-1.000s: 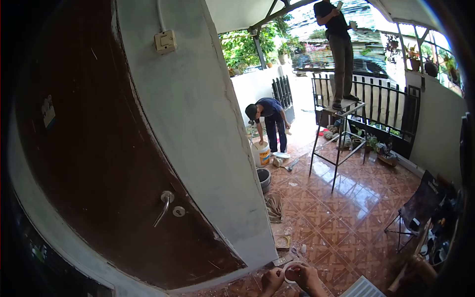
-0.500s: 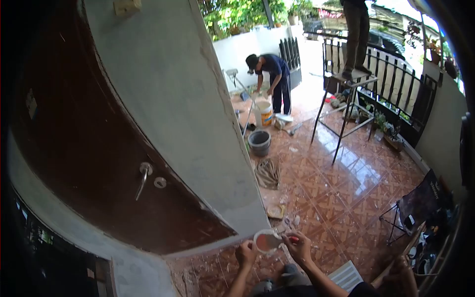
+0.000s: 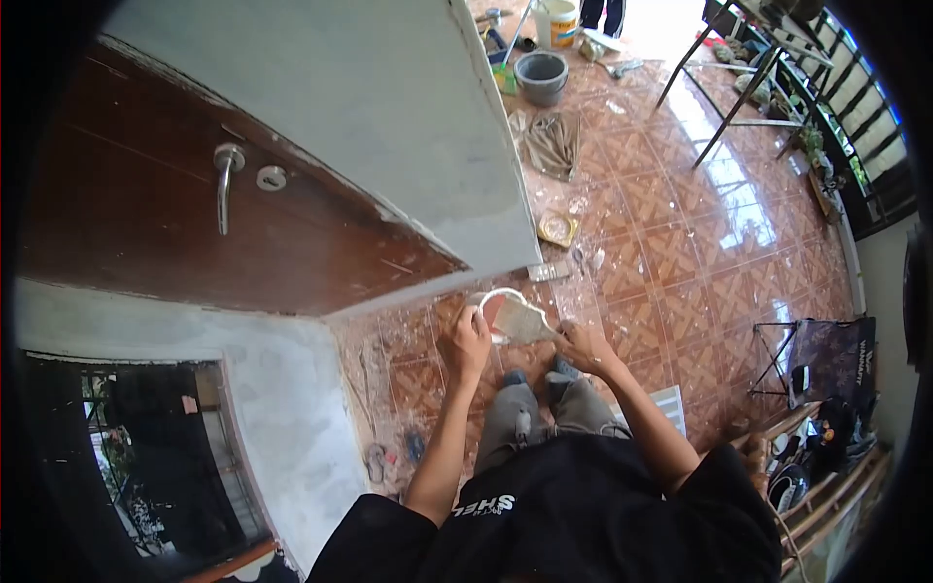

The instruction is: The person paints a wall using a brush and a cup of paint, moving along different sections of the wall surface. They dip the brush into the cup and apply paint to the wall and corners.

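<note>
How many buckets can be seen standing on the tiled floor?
2. A grey bucket stands near the top edge, beside the wall's corner. A white bucket with an orange label stands just behind it, cut by the picture's edge. Others may be hidden outside the picture.

A person's left hand (image 3: pixel 468 335) grips a small white bowl (image 3: pixel 498 313) while the right hand (image 3: pixel 583 345) holds a putty knife (image 3: pixel 526 323) across it, above the tiled floor (image 3: pixel 680 253) near a brown door (image 3: pixel 194 223).

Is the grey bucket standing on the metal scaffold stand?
No, the grey bucket stands on the tiled floor, left of the stand.
</note>
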The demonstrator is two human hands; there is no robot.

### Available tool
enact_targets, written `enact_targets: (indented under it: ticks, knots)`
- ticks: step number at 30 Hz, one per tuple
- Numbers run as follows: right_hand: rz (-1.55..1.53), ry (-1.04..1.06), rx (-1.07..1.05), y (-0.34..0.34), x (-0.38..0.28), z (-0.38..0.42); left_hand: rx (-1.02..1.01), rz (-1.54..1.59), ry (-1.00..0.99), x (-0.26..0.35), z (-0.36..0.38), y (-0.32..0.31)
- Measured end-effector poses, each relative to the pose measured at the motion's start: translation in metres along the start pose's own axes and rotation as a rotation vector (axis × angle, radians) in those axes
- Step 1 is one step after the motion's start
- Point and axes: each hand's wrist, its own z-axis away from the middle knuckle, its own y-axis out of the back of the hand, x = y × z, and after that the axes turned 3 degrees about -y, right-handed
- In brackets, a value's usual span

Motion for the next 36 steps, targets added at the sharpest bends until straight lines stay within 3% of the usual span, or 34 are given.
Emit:
enact_targets:
  ticks: [5,13,15,21,28,30,32,36]
  knots:
    - [-0.121,0.104,0.043,-0.011,0.012,-0.006,0.019,0.056,0.083,-0.014,-0.007,-0.004]
    - [-0.246,0.092,0.126,-0.006,0.0,-0.026,0.051,0.139,0.17,-0.025,-0.017,-0.017]
    - [-0.233,0.092,0.148,-0.005,0.001,-0.038,0.021,0.154,0.271,-0.034,-0.019,-0.029]
    - [-0.405,0.004,0.274,-0.023,0.011,-0.092,-0.066,0.167,0.376,-0.072,-0.016,-0.089]
    - [-0.456,-0.015,0.395,-0.081,0.057,-0.171,-0.122,0.1,0.335,-0.138,0.004,-0.188]
    - [-0.783,0.077,0.39,-0.111,0.08,-0.197,-0.129,0.116,0.331,-0.161,0.011,-0.215]
    - [-0.838,0.129,0.414,-0.133,0.098,-0.22,-0.165,0.134,0.34,-0.183,0.018,-0.244]
    - [-0.856,0.185,0.6,-0.12,0.05,-0.231,-0.129,0.241,0.263,-0.228,0.037,-0.302]
